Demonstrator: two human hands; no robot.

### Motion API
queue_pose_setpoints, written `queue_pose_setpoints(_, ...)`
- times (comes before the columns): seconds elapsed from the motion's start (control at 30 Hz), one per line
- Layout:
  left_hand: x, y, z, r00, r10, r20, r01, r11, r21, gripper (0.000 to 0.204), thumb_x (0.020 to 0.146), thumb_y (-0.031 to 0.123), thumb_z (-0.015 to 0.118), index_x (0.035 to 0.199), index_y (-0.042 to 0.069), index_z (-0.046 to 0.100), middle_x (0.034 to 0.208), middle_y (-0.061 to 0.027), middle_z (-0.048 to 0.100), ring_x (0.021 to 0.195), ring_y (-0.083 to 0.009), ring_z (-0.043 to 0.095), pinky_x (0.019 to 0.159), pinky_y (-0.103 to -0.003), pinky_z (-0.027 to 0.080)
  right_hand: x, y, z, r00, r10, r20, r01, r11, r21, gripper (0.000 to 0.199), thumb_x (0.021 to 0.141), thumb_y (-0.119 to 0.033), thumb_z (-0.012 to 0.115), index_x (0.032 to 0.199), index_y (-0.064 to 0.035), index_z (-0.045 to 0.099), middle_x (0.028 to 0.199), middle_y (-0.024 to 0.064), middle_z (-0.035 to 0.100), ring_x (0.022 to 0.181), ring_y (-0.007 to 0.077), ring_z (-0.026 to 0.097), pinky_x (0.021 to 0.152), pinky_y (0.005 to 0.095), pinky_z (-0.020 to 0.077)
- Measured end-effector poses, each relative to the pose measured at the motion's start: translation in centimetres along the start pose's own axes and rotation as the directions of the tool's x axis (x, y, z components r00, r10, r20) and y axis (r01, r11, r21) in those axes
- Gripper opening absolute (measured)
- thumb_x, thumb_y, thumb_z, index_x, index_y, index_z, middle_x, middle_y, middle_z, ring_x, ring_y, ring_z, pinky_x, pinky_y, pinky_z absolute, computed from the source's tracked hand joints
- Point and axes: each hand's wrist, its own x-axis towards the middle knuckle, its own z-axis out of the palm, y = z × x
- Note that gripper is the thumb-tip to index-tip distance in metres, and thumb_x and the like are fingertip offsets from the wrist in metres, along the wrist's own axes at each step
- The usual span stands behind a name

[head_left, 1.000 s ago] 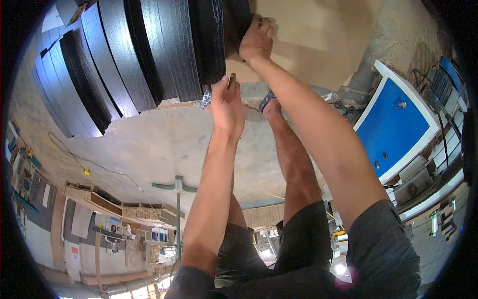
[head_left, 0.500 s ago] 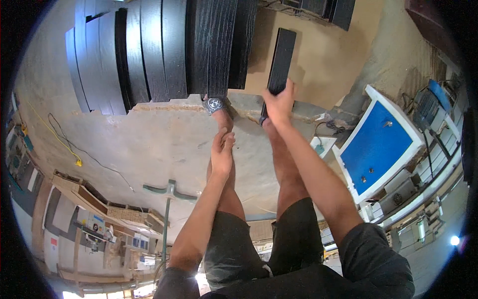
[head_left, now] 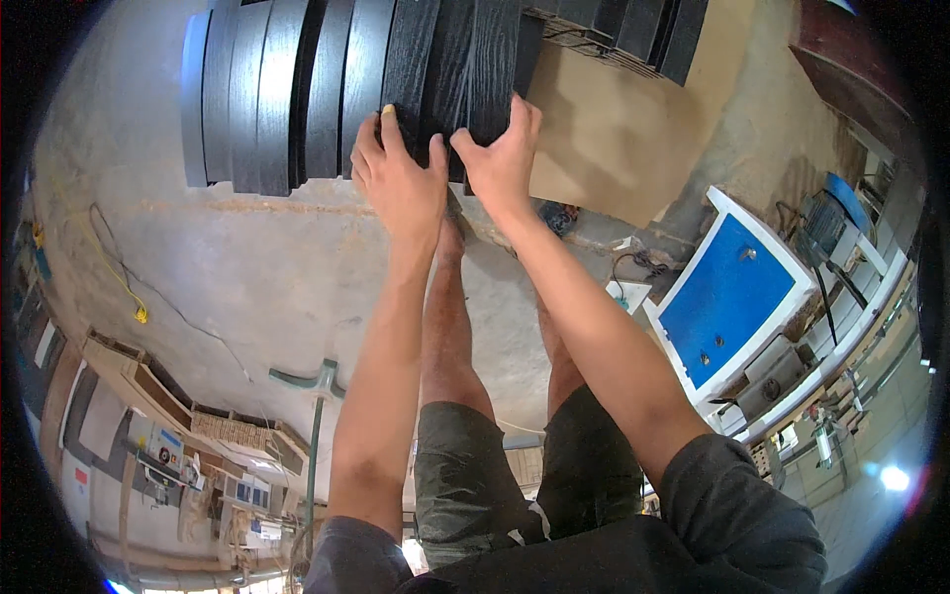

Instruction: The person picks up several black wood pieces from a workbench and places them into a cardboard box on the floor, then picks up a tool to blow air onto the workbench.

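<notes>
A row of black wooden planks [head_left: 327, 109], grain visible on several, lies side by side in front of me. My left hand [head_left: 404, 183] spans the near end of one plank [head_left: 408, 59], its fingers over the left edge and thumb near the right. Close beside it, my right hand [head_left: 500, 163] grips the near end of the plank at the right [head_left: 492, 64] between thumb and fingers. The undersides of both grips are hidden.
A tan board [head_left: 614, 139] lies right of the row, with more black planks [head_left: 633, 30] at its far end. A blue-topped white cabinet [head_left: 727, 287] stands at right. A green T-shaped stand [head_left: 315, 386] and a yellow cord [head_left: 139, 312] are at left.
My right hand has brought its black plank left to the row's right side. My left hand has moved forward from near my leg onto the planks. The view has shifted slightly.
</notes>
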Motion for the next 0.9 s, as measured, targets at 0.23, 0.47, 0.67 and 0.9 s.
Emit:
queue_pose_setpoints(0.23, -1.3, -0.8, 2.3, 0.973, 0.226, 0.037, -0.228, 0.97, 0.082, 0.06, 0.09, 0.026, 0.08, 0.146, 0.01, 0.065, 0.15, -0.0133, 0.06, 0.135, -0.0378, 0.055, 0.117, -0.053, 0.039, -0.5, 2.4, -2.0, 0.986, 0.165, -0.01, -0.165, 0.986, -0.015, 0.085, 0.08, -0.02, 0.085, 0.146, 0.0131, 0.044, 0.141, 0.0281, 0.051, 0.135, 0.0462, 0.051, 0.118, 0.0505, 0.0414)
queue_pose_setpoints(0.47, -0.4, -0.2, 2.7, 0.969, 0.166, -0.185, -0.17, 0.985, -0.009, 0.049, 0.09, 0.022, 0.08, 0.137, 0.012, 0.07, 0.136, -0.0097, 0.066, 0.126, -0.0368, 0.059, 0.111, -0.052, 0.041, -2.3, 5.3, -3.8, 0.98, 0.18, 0.081, -0.186, 0.981, 0.063, 0.087, 0.081, -0.022, 0.086, 0.148, 0.014, 0.044, 0.143, 0.0295, 0.053, 0.135, 0.0444, 0.053, 0.117, 0.0491, 0.0427)
queue_pose_setpoints(0.67, -3.5, 2.4, 3.5, 0.979, 0.204, 0.022, -0.202, 0.977, -0.062, 0.062, 0.087, 0.029, 0.084, 0.143, 0.009, 0.066, 0.136, -0.0154, 0.066, 0.119, -0.0397, 0.062, 0.101, -0.053, 0.048, -0.2, 3.4, -3.6, 0.959, 0.273, 0.074, -0.282, 0.91, 0.304, 0.082, 0.08, -0.018, 0.084, 0.145, 0.0134, 0.047, 0.131, 0.0275, 0.065, 0.119, 0.0333, 0.064, 0.105, 0.0448, 0.0514)
queue_pose_setpoints(0.9, -0.7, 3.9, 6.2, 0.974, 0.207, 0.093, -0.209, 0.978, 0.017, 0.077, 0.081, 0.03, 0.085, 0.15, 0.007, 0.058, 0.122, -0.015, 0.066, 0.111, -0.0376, 0.064, 0.095, -0.048, 0.05, 0.2, 5.7, -5.9, 0.959, 0.26, 0.114, -0.284, 0.901, 0.329, 0.059, 0.089, -0.005, 0.075, 0.144, 0.0026, 0.055, 0.12, 0.0147, 0.071, 0.102, 0.0181, 0.068, 0.089, 0.0357, 0.0574)
